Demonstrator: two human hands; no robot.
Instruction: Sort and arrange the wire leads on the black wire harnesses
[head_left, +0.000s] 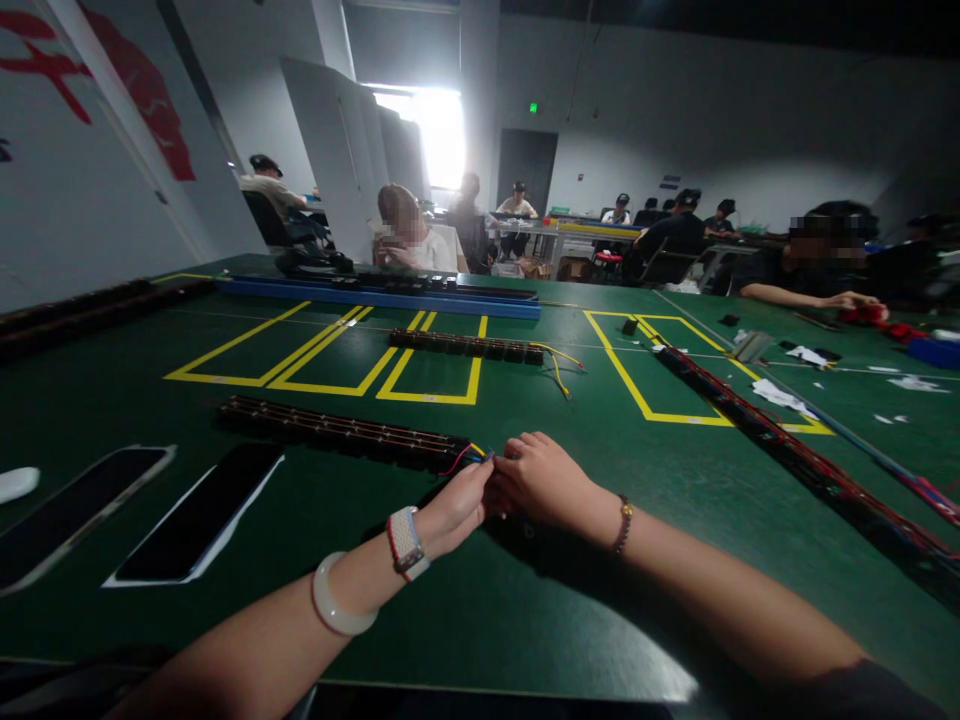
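Note:
A long black strip (337, 427) with copper-coloured lines along its top lies on the green table. Yellow, blue and pinkish-red wires (474, 452) come out of its right end. My left hand (456, 508) is closed in a pinch on these wires, just off the strip's end. Against it, my right hand (544, 482) is also closed, its fingertips meeting the left ones at the wires. The wire tips between the fingers are hidden. A shorter black strip (465, 345) with two yellow leads (562, 372) lies farther back, apart from both hands.
Two dark phone-like slabs (202, 510) lie at left beside a white object (19, 485). Yellow tape rectangles (225, 380) mark the green table (337, 640). A blue rail (375, 297) lies behind. Long wire bundles (795, 450) and paper scraps (780, 396) are at right, near a co-worker's hand (847, 300).

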